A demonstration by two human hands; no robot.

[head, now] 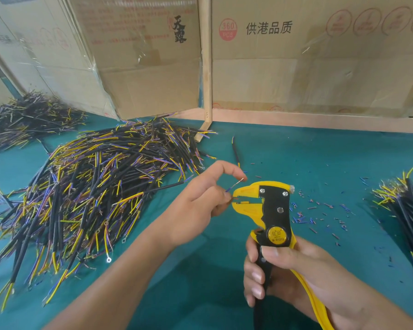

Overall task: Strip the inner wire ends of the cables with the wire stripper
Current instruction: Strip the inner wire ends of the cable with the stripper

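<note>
Two hands at work over the green counter (296,148): right hand (284,277) wrapped round the handles of the wire stripper (270,208), fingers curled on the black grip, thumb across just under the round yellow pivot label. Stripper is yellow w/ black side plate & silver rivets, head pointing left, jaws a little apart. Left hand (200,206) pinches one cable (162,186) btwn thumb & fingers right at the jaw mouth; index finger arched above. Cable has a black sheath running back left toward the pile; a blue inner wire (234,186) sticks up past the fingers w/ a short bare metal tip, another inner end sits in the jaw gap, colour hard to tell. Big heap of cables (88,186) on counter to the left, black sheaths w/ yellow, blue & purple inner wires, some w/ ring terminals. Smaller bundle (405,206) at right edge. Blue & reddish insulation scraps (320,215) scattered right of the stripper. Cardboard boxes (320,55) stand behind
</note>
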